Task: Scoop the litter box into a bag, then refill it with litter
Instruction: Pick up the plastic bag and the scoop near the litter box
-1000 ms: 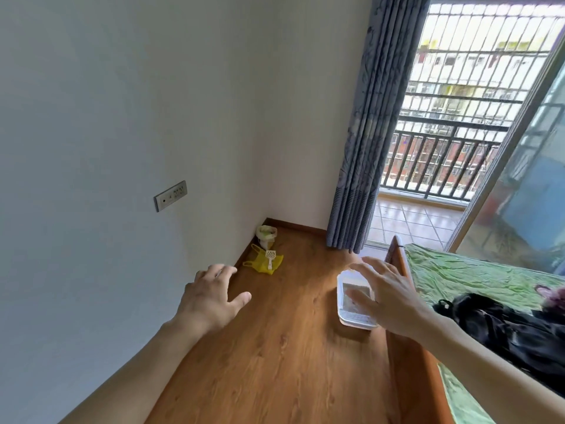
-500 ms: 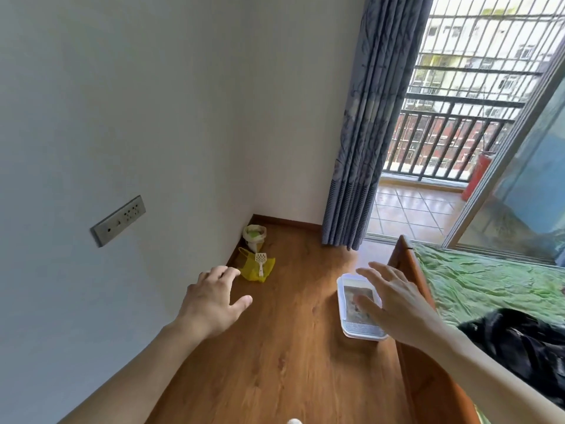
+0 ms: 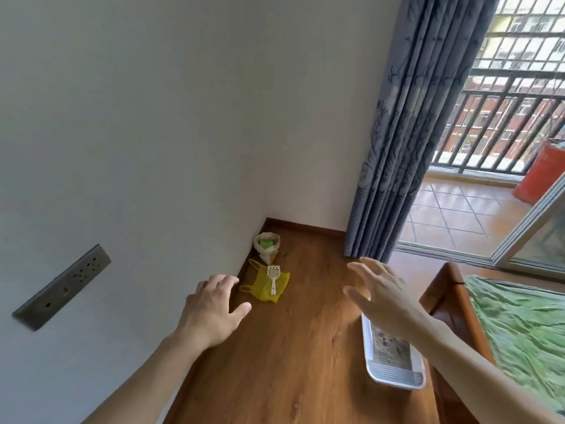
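A white litter box [image 3: 394,373] with grey litter in it lies on the wooden floor beside the bed frame, partly hidden by my right forearm. A flat yellow bag [image 3: 263,286] lies near the wall corner with a white slotted scoop [image 3: 273,278] on top of it. Behind them stands an open white sack of litter [image 3: 267,246] with something green inside. My left hand [image 3: 212,310] hovers open near the wall, short of the bag. My right hand [image 3: 383,293] is open with fingers spread, above the far end of the litter box.
A white wall with a grey socket plate [image 3: 62,286] runs along the left. A grey curtain [image 3: 394,148] hangs by the open balcony door. A wooden bed frame [image 3: 443,298] with a green sheet [image 3: 519,325] fills the right. An orange cylinder [image 3: 541,172] stands on the balcony.
The view has moved closer to the corner and tilted down. The bag, scoop and sack look larger, and both open hands have stayed stretched out ahead.
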Demonstrator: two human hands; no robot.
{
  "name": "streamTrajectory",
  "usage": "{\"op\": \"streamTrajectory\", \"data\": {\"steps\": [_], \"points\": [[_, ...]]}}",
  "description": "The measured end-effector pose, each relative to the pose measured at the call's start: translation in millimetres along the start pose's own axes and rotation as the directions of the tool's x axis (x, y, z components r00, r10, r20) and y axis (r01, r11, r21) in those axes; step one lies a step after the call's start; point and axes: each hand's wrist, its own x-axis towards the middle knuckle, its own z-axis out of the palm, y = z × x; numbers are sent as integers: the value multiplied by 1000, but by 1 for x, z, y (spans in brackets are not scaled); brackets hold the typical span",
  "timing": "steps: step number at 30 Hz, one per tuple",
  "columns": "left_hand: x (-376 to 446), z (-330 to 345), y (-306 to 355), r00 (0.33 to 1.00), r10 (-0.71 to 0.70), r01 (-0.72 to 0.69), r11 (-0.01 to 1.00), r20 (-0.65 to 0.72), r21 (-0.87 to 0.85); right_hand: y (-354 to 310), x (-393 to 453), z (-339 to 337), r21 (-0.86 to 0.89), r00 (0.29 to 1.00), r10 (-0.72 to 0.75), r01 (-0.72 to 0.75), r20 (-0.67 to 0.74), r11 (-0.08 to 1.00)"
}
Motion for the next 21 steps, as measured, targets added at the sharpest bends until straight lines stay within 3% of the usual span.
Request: {"op": "streamTrajectory", "data": {"steps": [5, 21], "points": [[69, 20, -2, 998, -4, 6, 1000, 66, -18, 18, 72, 15, -37, 998, 4, -2, 59, 999], [343, 22, -5, 992, 89, -74, 986, 94, -153, 40, 287, 18, -27, 987, 138, -136, 80, 990]]}}
